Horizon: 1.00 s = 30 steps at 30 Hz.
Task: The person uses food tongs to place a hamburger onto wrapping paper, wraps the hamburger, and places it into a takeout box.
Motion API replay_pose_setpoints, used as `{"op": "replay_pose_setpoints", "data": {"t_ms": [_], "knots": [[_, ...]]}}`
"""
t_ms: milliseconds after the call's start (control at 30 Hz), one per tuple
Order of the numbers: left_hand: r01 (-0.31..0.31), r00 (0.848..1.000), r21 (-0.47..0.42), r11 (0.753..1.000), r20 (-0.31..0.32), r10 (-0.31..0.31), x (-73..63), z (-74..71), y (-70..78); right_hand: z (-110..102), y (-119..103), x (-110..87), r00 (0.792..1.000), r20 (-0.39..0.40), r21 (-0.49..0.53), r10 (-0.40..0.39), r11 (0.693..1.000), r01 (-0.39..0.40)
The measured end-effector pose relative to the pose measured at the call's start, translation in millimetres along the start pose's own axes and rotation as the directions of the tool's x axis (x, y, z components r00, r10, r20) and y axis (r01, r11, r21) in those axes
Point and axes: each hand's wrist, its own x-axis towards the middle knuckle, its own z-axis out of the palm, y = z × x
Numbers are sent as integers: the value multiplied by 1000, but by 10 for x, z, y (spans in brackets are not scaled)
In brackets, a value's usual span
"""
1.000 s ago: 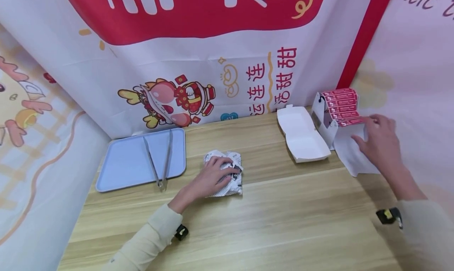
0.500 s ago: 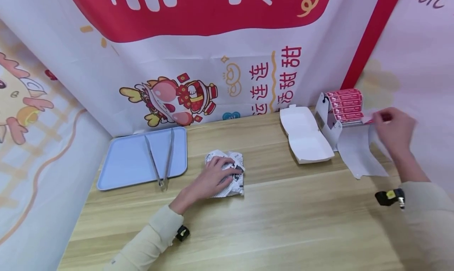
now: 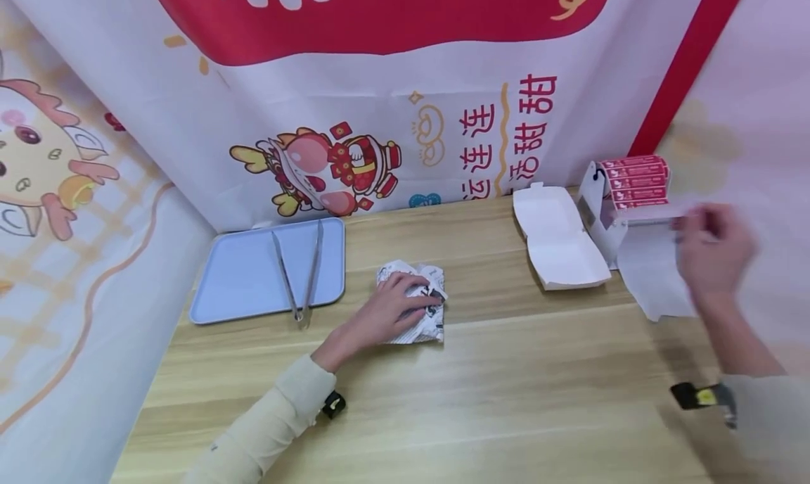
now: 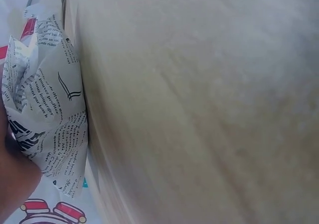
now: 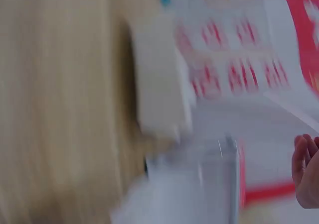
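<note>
A paper-wrapped package (image 3: 433, 322), printed like newspaper, lies on the table; its contents are hidden. My left hand (image 3: 392, 308) rests on top of it, fingers spread and pressing the paper down. The left wrist view shows the folded wrapper (image 4: 52, 104) close beside that hand. At the right, a label dispenser (image 3: 604, 220) carries a roll of red-and-white stickers (image 3: 635, 178), with pale backing paper (image 3: 652, 273) hanging from its front. My right hand (image 3: 715, 252), blurred, has its fingers curled at the dispenser's front and seems to pinch a pale-looking sticker (image 3: 673, 212).
An open white takeaway box (image 3: 566, 255) stands left of the dispenser. A light blue tray (image 3: 243, 273) lies at the left, with metal tongs (image 3: 304, 294) across its front edge. Printed cloth (image 3: 380, 83) hangs behind the wooden table (image 3: 481, 399).
My right hand has pulled at a sticker on the dispenser, first away to the right, then slightly down. My left hand stays on the package. The head view has shifted somewhat.
</note>
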Motion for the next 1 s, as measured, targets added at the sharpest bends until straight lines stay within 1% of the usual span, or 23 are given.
{"op": "replay_pose_setpoints", "data": {"t_ms": [33,67,100,133,167,200,233,267,333,433,500,600,733,800,867,933,1000], "knots": [[-2,1000,1,1000,-14,2,-10,-11,-7,167,-51,-145,992,84,-69,-94,993,100],[1,1000,5,1000,-24,-1,-23,-19,-14,337,-105,-296,970,188,-82,-153,982,171],[7,1000,10,1000,-30,-6,-36,-26,-21,503,-152,-444,938,286,-70,-195,972,223],[11,999,14,1000,-35,-10,-47,-31,-26,665,-190,-583,902,367,-42,-228,965,261],[11,999,15,1000,-38,-11,-56,-33,-29,821,-214,-713,868,429,-13,-250,959,282],[12,999,17,1000,-36,-12,-62,-36,-28,962,-233,-835,838,479,17,-262,957,289],[7,999,20,1000,-34,-6,-65,-32,-26,1091,-248,-948,812,518,48,-270,957,287],[7,1000,22,1000,-22,-6,-66,-30,-21,1207,-248,-1048,793,540,71,-283,954,293],[-4,1000,20,1000,-6,4,-55,-28,-7,1397,-239,-1227,767,551,106,-330,939,328],[-16,1000,13,1000,9,16,-29,-31,8,1580,-246,-1435,735,538,134,-413,903,409],[-7,1000,12,1000,15,7,-17,-40,7,1656,-261,-1541,716,530,141,-455,880,454],[2,1000,11,1000,25,-2,23,-48,9,1692,-269,-1648,700,524,128,-486,857,499],[5,999,6,1000,32,-5,25,-58,11,1713,-261,-1752,686,541,121,-487,852,509],[4,1000,-1,1000,29,-4,10,-60,11,1718,-256,-1786,686,549,112,-478,855,506],[1,1000,-9,1000,23,0,-6,-57,10,1713,-260,-1813,680,563,106,-469,857,504],[0,1000,-12,1000,21,0,-20,-47,6,1702,-262,-1838,669,581,99,-463,857,506],[-3,1000,-19,1000,19,3,-28,-45,3,1680,-264,-1863,653,606,94,-454,856,508]]}}
